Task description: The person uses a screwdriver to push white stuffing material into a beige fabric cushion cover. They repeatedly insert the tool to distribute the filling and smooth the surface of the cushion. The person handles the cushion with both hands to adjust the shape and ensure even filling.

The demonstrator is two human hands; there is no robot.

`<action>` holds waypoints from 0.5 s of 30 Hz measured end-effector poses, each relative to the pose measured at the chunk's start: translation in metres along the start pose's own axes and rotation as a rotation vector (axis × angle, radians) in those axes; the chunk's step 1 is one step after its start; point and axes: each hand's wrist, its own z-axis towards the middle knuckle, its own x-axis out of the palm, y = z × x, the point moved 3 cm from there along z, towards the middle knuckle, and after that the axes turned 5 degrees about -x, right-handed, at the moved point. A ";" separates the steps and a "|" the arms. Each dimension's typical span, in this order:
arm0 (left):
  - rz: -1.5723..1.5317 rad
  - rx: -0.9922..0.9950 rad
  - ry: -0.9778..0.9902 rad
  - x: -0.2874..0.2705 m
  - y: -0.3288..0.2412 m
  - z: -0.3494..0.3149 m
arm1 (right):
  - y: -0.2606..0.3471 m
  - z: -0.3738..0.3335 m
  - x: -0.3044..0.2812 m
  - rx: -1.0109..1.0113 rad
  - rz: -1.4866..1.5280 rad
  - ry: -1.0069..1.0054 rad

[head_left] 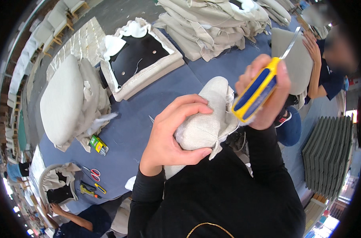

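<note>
The left hand (166,133) was curled around the padded beige woven-fabric piece (206,127), between the blue-covered table (143,101) and the black top (220,198). The right hand (271,110) was wrapped around the yellow-and-blue-handled tool (260,88), metal shank (290,44) raised clear. Covering appeared partly done; loose edges (231,115) likely remained unsecured

Centre: padded piece (206,129), pale beige, fine plain weave. 2 o'clock: hand tool (255,90), bright yellow with dark blue panels; silvery blade (291,41). 11 o'clock: seat (140,55), beige sides, black underside, white padding. 8 o'clock: green-and-yellow packet (99,145); scissors (95,173), red-handled. Between 3 and 4: stack (327,156), grey-green, banded. Desk (127,125) beneath: slate blue, unpatterned.
</note>
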 end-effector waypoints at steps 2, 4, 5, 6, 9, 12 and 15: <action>-0.022 -0.016 0.001 -0.003 -0.001 -0.001 | -0.039 0.004 0.008 0.072 -0.027 -0.011; -0.060 -0.028 0.004 -0.006 0.000 -0.003 | -0.055 0.006 0.008 0.247 0.083 0.035; -0.076 -0.034 0.006 -0.007 0.000 -0.004 | -0.056 0.005 0.005 0.325 0.236 0.077; -0.093 -0.039 0.009 -0.009 -0.001 -0.004 | -0.056 0.003 0.006 0.314 0.188 0.053; -0.112 -0.106 0.011 -0.004 -0.003 -0.005 | -0.053 0.002 0.009 0.250 0.064 0.074; -0.120 -0.104 0.018 0.001 -0.003 -0.001 | -0.053 0.007 0.004 0.243 0.037 0.077; -0.136 -0.100 0.039 0.008 -0.005 0.002 | -0.051 0.010 -0.004 0.241 0.046 0.076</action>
